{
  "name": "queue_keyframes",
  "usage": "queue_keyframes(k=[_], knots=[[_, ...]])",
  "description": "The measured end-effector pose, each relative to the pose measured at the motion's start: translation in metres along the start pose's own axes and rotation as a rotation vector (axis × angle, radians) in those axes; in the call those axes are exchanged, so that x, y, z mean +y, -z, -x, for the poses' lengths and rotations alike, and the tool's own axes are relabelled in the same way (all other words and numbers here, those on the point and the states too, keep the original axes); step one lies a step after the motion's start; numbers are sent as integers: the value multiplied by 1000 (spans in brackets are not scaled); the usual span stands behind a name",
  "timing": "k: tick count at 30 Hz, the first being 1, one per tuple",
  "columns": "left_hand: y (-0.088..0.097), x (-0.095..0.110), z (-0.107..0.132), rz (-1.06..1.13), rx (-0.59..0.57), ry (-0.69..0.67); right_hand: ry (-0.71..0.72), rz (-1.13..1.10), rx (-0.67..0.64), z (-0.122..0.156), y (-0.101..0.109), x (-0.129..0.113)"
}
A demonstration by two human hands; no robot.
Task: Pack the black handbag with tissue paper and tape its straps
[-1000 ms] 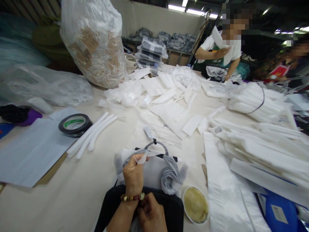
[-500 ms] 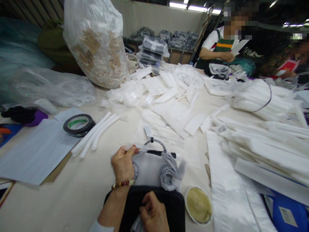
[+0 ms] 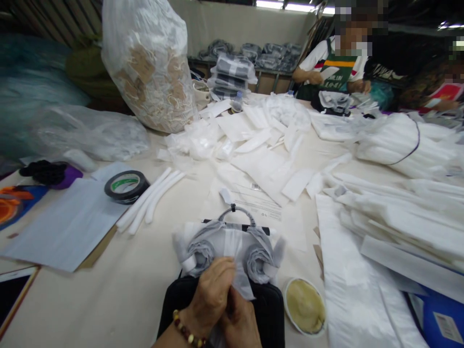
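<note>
A black bag [image 3: 268,309] lies in front of me, its handle [image 3: 237,210] wrapped in thin greyish tissue. Two rolled bundles in tissue, a left roll [image 3: 200,256] and a right roll [image 3: 258,265], rest on its upper part. A loose flap of tissue paper [image 3: 243,285] hangs between them. My left hand [image 3: 213,287], with a bead bracelet at the wrist, is closed against my right hand over the bag; its fingertips' hold is hidden. My right hand [image 3: 242,316] is closed in a pinch, pale tissue showing just below it.
Right of the bag stands a round tub of yellowish paste [image 3: 305,306]. Black tape [image 3: 126,187] and white foam rods [image 3: 150,200] lie left. White foam sheets [image 3: 395,212] are stacked right; loose white sheets [image 3: 261,169] spread beyond. A co-worker [image 3: 337,67] stands across the table.
My left hand has let go of the tissue by the left roll and moved down and right to meet my right hand. The left roll is now uncovered. The view has shifted slightly.
</note>
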State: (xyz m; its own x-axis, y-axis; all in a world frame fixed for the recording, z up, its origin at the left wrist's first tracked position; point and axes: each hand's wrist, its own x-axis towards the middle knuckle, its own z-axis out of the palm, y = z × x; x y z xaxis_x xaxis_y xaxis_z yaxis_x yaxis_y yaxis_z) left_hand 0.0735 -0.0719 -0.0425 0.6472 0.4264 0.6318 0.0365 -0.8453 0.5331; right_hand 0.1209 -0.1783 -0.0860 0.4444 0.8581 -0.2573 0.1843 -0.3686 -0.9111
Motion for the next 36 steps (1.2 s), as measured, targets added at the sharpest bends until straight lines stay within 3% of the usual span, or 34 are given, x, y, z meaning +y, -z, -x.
queue_keyframes(k=[3,9,15,20,23,24,26,28,30,33,36], knots=[[-7,-6,16,23,-63,-6,-1,16,18,0,0,-4],[-5,-3,26,31,-72,68,64,40,44,4,2,-10],[-7,-8,41,-9,-101,9,87,-8,13,7,5,-10],[-9,-12,44,9,-106,11,35,-140,-136,27,18,-17],[-9,-12,44,4,-97,16,86,-48,-325,50,33,-16],[-9,-11,44,4,-96,17,117,-5,-334,57,37,-14],[-8,-11,43,7,-93,19,192,80,-161,61,44,-10],[-8,-10,43,9,-88,21,287,197,169,54,46,-8],[-7,-10,42,10,-85,20,391,381,405,36,45,-9],[-6,-10,40,7,-81,9,519,579,420,9,38,-13],[-6,-10,39,-3,-66,6,614,608,402,-3,32,-13]])
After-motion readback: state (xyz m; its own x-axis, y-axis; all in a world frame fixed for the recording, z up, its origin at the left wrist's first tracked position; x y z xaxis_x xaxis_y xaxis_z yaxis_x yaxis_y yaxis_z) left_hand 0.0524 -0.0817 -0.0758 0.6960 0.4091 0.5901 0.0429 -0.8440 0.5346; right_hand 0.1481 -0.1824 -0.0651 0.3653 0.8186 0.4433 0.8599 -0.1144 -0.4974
